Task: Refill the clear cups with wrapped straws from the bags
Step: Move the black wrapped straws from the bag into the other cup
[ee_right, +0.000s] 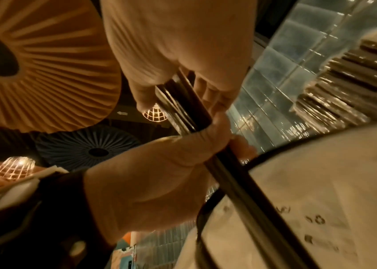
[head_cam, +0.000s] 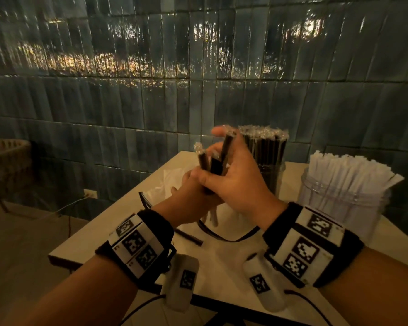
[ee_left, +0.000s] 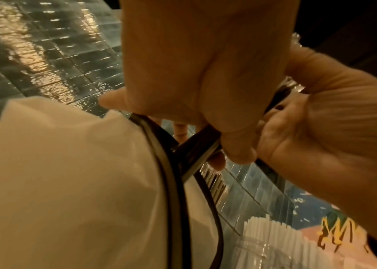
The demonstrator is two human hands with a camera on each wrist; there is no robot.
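A: Item 1, black wrapped straws (head_cam: 212, 164)?
B: A small bundle at the centre of the head view, held above the table, clear wrapper tips pointing up. At least 3 ends show.

A: Who holds it?
B: Both hands. The left hand (head_cam: 193, 191) curls round the lower part of the bundle; the right hand (head_cam: 236, 177) wraps the upper part, thumb raised beside the tallest straw. In the right wrist view the left hand (ee_right: 159, 182) grips the dark shafts (ee_right: 205, 145) at the frame's middle, with the right hand (ee_right: 176, 54) above it.

A: Item 2, bag?
B: A white bag with a black rim (head_cam: 231, 236) lies open below the hands, lower centre. The straw bottoms reach down near its mouth. It fills the lower left of the left wrist view (ee_left: 67, 182).

A: Item 3, cups?
B: 2 clear cups, right of centre. The farther cup (head_cam: 272, 175) is packed with black wrapped straws; the nearer cup (head_cam: 335, 196), at the right edge, holds white paper-wrapped straws (head_cam: 349, 170).

A: Remainder?
B: 1 loose black straw (head_cam: 189, 237) on the pale table (head_cam: 222, 274), left of the bag. A dark tiled wall (head_cam: 151, 67) fills the upper frame. A wicker chair (head_cam: 7, 165) stands at the left edge.
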